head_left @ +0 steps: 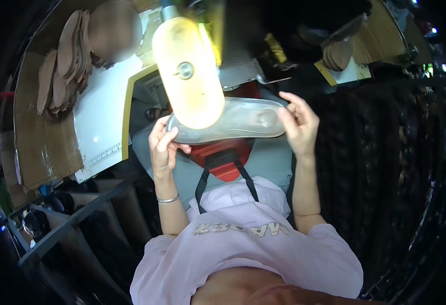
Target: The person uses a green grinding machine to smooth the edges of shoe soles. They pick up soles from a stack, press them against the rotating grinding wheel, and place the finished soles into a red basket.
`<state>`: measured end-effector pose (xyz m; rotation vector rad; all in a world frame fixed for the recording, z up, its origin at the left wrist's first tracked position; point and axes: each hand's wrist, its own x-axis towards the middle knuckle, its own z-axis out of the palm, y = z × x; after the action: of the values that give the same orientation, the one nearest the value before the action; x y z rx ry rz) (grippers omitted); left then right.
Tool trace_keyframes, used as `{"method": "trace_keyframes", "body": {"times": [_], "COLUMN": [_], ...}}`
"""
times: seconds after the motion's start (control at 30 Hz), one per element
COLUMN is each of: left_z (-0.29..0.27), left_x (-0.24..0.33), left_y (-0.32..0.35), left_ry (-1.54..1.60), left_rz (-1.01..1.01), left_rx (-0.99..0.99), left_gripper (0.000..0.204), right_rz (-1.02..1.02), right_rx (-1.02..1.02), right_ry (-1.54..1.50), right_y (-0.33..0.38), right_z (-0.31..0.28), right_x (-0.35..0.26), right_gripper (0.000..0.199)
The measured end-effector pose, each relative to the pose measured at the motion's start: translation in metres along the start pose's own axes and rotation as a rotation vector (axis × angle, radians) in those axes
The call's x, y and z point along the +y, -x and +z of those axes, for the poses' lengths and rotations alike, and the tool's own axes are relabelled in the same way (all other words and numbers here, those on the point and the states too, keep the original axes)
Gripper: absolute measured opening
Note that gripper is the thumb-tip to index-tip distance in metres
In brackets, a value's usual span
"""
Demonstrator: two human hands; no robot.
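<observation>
One clear shoe sole (248, 119) is held up before us, partly hidden by one lit lamp (190, 91). Our left hand (162, 145) pinches its left end, fingers nearly closed; our right hand (300, 128) holds the right end, thumb across its face, forefinger spread. Many tan insoles (70, 51) lie over cardboard (50, 142) beside the white counter (98, 117), too bunched for us to count. One rack (73, 223) contains dark things, too dim to tell.

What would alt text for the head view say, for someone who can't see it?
The left hand and right hand hold opposite ends of a translucent sole-shaped piece, seen from above. A bright oblong lamp hides part of its upper edge. Beige sole-like pieces are piled at upper left.
</observation>
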<state>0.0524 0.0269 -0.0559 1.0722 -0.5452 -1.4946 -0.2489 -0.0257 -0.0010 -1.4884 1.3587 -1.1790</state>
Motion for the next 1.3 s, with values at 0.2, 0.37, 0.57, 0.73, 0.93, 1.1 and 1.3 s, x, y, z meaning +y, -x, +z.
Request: {"method": "trace_keyframes", "body": {"times": [0.2,0.37,0.57,0.73,0.93,1.1,1.3], "left_z": [0.023,0.026,0.030,0.029,0.027,0.029,0.021], "left_x": [0.027,0.023,0.025,0.024,0.021,0.023,0.013], "left_y": [0.009,0.003,0.002,0.003,0.003,0.002,-0.002], "left_ry": [0.564,0.680,0.795,0.817,0.837,0.866,0.967], "left_rz": [-0.167,-0.238,-0.310,-0.323,-0.338,-0.376,-0.412], "left_rx": [-0.125,-0.140,-0.072,-0.039,-0.053,-0.034,-0.035], "left_gripper": [0.046,0.025,0.021,0.020,0.024,0.028,0.039], "right_rz": [0.507,0.533,0.594,0.611,0.628,0.618,0.606], "right_rx": [-0.198,-0.154,-0.123,-0.129,-0.132,-0.135,-0.133], "right_ry": [-0.410,-0.481,-0.549,-0.521,-0.542,-0.550,-0.511], "right_y": [-0.018,-0.020,-0.020,-0.019,-0.018,-0.019,-0.018], "right_z": [-0.017,-0.020,-0.017,-0.014,-0.013,-0.013,-0.012], "right_x": [-0.005,0.000,0.007,0.012,0.014,0.016,0.009], "right_gripper": [0.031,0.035,0.042,0.048,0.049,0.049,0.047]}}
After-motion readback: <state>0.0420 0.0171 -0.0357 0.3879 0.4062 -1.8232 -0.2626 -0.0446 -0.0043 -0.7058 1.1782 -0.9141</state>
